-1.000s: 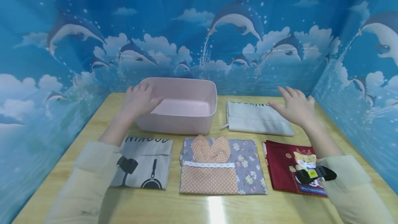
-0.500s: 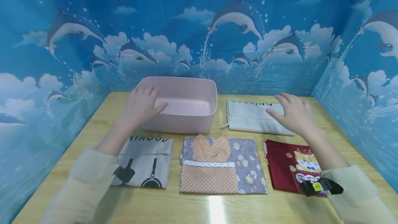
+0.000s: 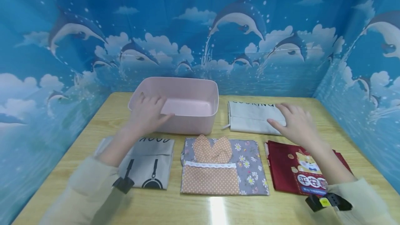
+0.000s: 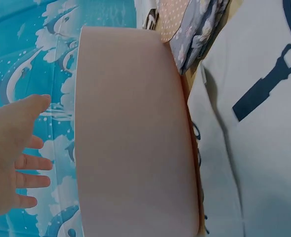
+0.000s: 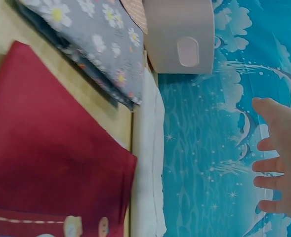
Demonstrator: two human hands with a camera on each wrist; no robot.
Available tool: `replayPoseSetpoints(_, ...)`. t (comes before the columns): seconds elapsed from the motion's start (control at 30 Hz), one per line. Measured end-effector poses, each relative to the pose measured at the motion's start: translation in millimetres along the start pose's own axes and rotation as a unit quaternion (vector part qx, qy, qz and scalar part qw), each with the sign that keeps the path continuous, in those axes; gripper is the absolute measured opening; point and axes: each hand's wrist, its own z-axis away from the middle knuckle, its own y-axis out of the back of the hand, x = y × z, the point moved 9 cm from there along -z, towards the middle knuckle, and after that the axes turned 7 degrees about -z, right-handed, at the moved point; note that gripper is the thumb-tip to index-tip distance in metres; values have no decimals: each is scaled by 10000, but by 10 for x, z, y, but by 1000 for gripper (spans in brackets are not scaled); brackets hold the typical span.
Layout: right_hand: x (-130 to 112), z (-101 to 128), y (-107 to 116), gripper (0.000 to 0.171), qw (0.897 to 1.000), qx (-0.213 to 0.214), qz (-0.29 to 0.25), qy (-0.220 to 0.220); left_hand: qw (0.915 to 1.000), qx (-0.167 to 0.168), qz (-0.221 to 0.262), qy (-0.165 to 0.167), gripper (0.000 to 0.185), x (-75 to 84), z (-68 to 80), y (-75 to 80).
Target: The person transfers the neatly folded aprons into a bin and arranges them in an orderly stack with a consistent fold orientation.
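A pink plastic bin [image 3: 187, 93] stands at the back middle of the wooden table [image 3: 193, 207]. My left hand [image 3: 147, 114] hovers over its near left rim with fingers straight; the left wrist view shows the left hand [image 4: 12, 158] spread beside the bin [image 4: 135, 138], holding nothing. My right hand [image 3: 295, 121] hovers open over the right part of a folded white cloth [image 3: 250, 117] printed COOKING, to the right of the bin. The right wrist view shows the right hand [image 5: 281, 158] with fingers spread above that cloth [image 5: 147, 168].
Three folded cloths lie in a front row: a white one with a pan print [image 3: 150, 162], a grey floral one with an orange dotted bow [image 3: 222, 166], and a red one with a cartoon animal [image 3: 297, 169]. Blue dolphin-printed walls [image 3: 200, 27] enclose the table on three sides.
Both hands have drawn back toward me and lowered a little. The left hand slid from the bin's far left corner to its near rim; the right moved nearer over the white cloth.
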Motion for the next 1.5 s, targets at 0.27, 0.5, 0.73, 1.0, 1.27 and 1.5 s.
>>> replayPoseSetpoints(0.27,-138,112,-63,60,9993,83,141,323,9990,216,-169,-366,62,146,113,37)
replayPoseSetpoints(0.5,-164,208,-92,57,9989,149,100,434,9980,227,-249,-539,63,244,175,13)
replayPoseSetpoints(0.73,-212,253,-124,54,9977,286,147,597,9963,469,-68,-720,55,318,242,15)
replayPoseSetpoints(1.0,-251,299,-207,51,9984,157,78,536,9962,373,12,-790,50,384,278,-35)
replayPoseSetpoints(1.27,-240,336,-334,51,9991,-287,-162,280,9987,-112,185,-469,49,463,299,-216)
replayPoseSetpoints(1.5,-250,374,-451,51,9982,-482,-160,307,9963,-736,77,-431,50,555,358,-382)
